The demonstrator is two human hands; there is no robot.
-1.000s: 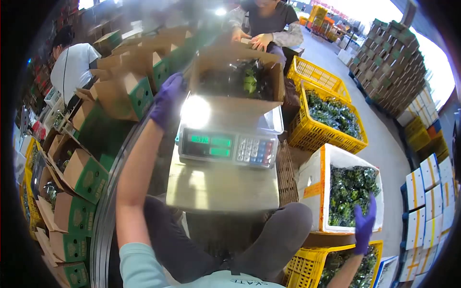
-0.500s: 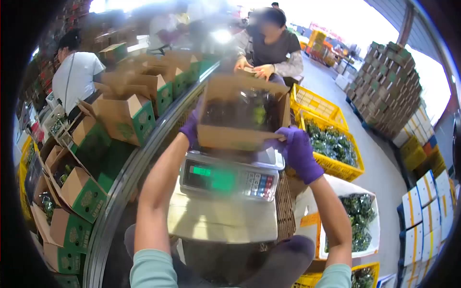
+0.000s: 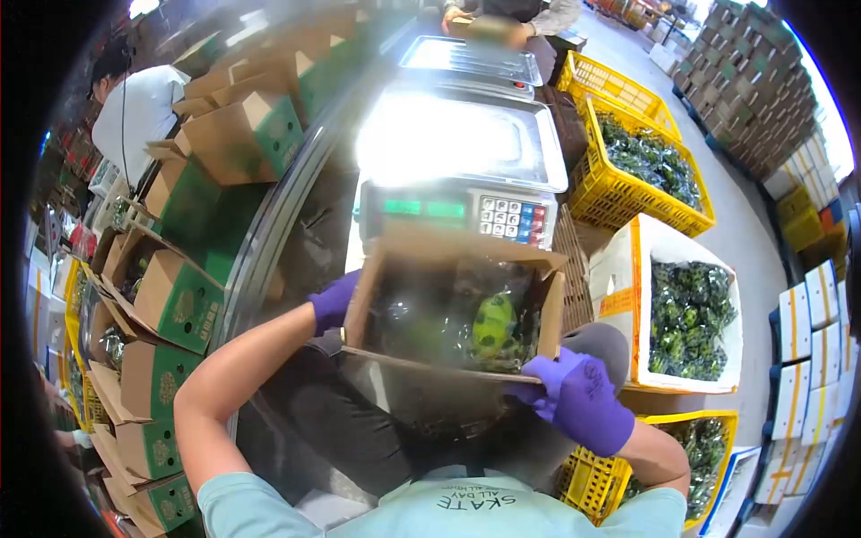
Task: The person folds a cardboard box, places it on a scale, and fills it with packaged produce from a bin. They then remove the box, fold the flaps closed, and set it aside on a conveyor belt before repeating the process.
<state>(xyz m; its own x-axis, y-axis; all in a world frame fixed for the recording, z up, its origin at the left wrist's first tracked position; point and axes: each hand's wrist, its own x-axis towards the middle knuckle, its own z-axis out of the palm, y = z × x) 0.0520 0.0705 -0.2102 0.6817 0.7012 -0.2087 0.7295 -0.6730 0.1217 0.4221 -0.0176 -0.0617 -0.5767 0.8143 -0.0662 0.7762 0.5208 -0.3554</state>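
Between my two purple-gloved hands is an open cardboard box [image 3: 448,360], held above my lap. Inside it lie clear plastic packs with dark contents and a pack with a bright green, dark-spotted patch [image 3: 493,325]. My left hand [image 3: 335,303] grips the box's left side, its fingers partly behind the cardboard. My right hand [image 3: 581,399] is closed on the near right corner. Just beyond the box, a digital scale [image 3: 466,193] shows its bare, glaring metal plate and green display.
A second scale [image 3: 471,61] stands farther back, near a co-worker's hands [image 3: 489,27]. Green-and-brown cartons [image 3: 184,300] line the conveyor rail [image 3: 269,206] on my left. On my right are a yellow crate [image 3: 610,188] and a white foam box [image 3: 619,278], both full of bagged dark green packs.
The box has come off the scale and moved toward me, down over my lap, in both hands. My view has tilted downward.
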